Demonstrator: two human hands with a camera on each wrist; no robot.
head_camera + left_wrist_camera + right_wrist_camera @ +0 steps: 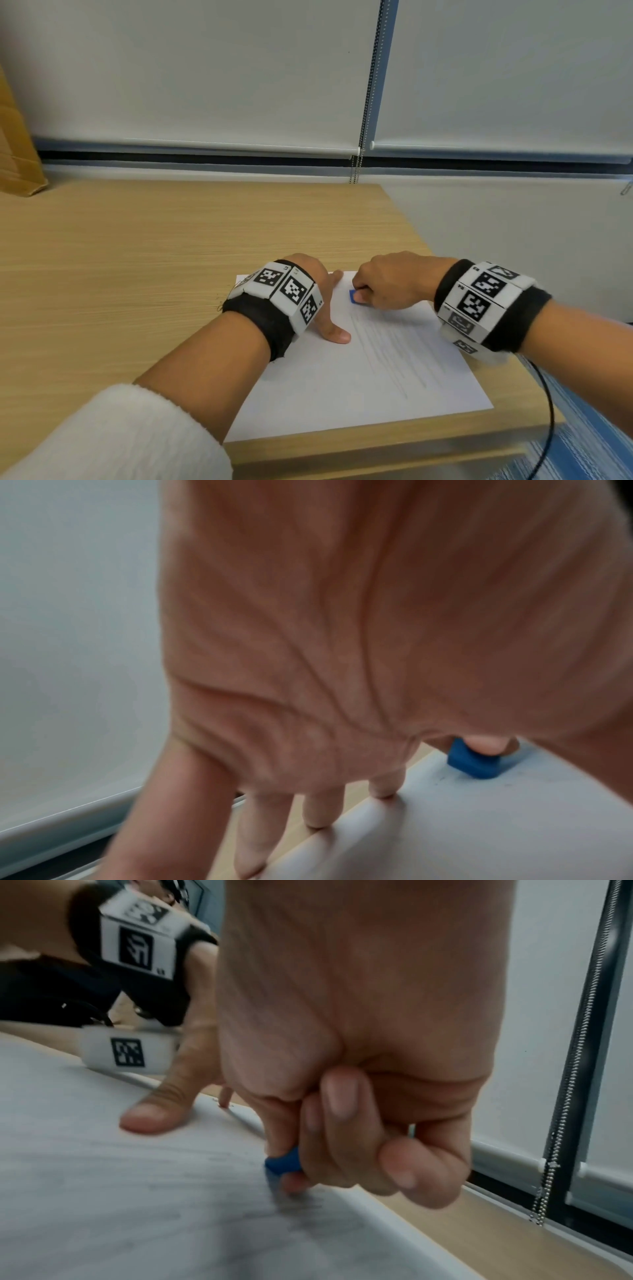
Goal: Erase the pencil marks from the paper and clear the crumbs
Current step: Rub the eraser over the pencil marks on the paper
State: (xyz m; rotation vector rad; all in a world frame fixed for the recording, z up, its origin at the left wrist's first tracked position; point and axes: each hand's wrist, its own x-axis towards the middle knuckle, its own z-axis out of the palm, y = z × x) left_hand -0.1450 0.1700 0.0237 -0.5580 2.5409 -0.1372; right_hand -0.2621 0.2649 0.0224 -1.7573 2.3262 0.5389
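Right hand: the right hand [390,279] was curled into a loose fist, its fingertips [342,1096] pinching a small blue eraser [352,295] with the bottom face pressed onto the paper [342,377] near its far edge.
Left hand: the left hand [317,291] lay spread and flat, holding nothing; the thumb [334,330] and the straight fingers [322,813] pressed the sheet's far left part down, just beside the eraser.
Eraser: only a blue corner showed below the pinching fingers, at the far end of the pencil strokes.
Pencil marks: faint grey lines [387,349] ran from the eraser toward the near right corner; most looked unerased, so the job seemed barely begun.
Crumbs: a few dark specks [441,779] lay by the eraser in the left wrist view; too small to tell more.
Paper risk: the pinning fingers held only the far left, so a hard stroke toward the near edge might have buckled or creased the free part.
Edge risk: the eraser sat close to the far edge; a push outward could have caught and folded it.
Table: the paper lay on a wooden table [137,257] near its right corner, so swept crumbs could have fallen to the floor.
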